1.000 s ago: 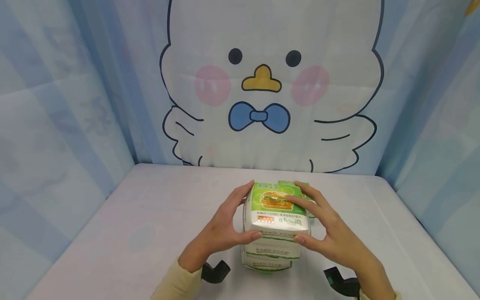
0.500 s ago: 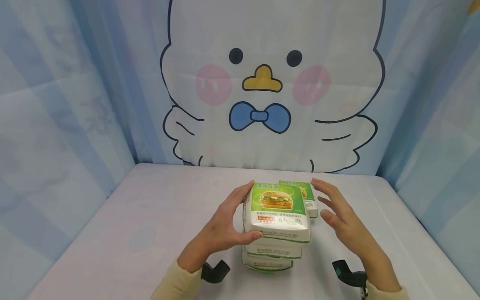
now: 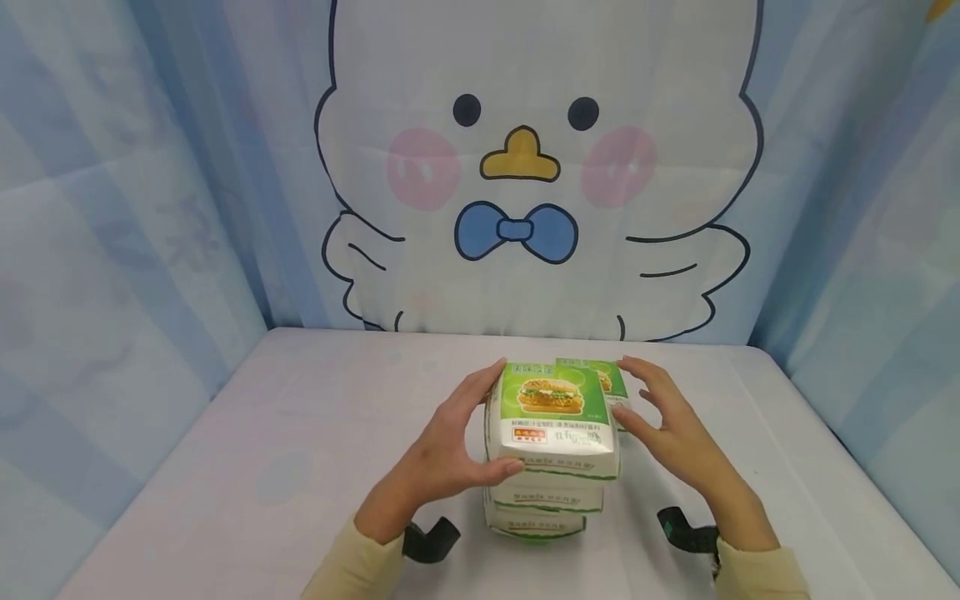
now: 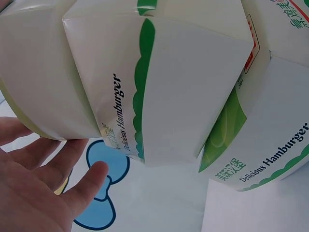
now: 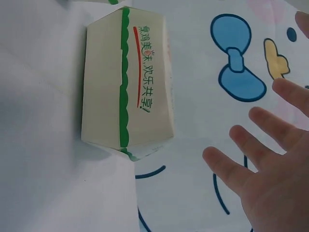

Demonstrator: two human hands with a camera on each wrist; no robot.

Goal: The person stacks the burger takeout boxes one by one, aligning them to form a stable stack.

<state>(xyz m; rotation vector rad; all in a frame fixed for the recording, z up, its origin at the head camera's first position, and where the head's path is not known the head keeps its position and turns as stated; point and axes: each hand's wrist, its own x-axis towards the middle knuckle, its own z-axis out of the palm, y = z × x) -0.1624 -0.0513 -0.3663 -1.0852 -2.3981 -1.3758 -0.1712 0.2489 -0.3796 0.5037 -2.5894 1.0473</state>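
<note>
Three white-and-green hamburger boxes stand stacked in the head view. The top box [image 3: 551,396] overhangs the middle box [image 3: 551,498] and the bottom box [image 3: 536,524]. My left hand [image 3: 446,450] holds the top box from its left, thumb at the front and fingers toward the back; the left wrist view shows its fingertips [image 4: 72,150] against a box wall. Behind the stack to the right is another hamburger box [image 3: 615,382], partly hidden. My right hand [image 3: 686,442] hovers beside it, fingers spread and apart from the box in the right wrist view.
All the boxes rest toward the middle of a pale table [image 3: 337,417]. A curtain [image 3: 517,292] printed with a cartoon bird hangs along the back, and blue-striped curtains [image 3: 135,208] enclose the sides. Dark camera mounts [image 3: 431,542] sit at both wrists.
The right hand has let go of the top box and moved right, beside the box behind, then slightly back toward the stack. The left hand and the stack have stayed put.
</note>
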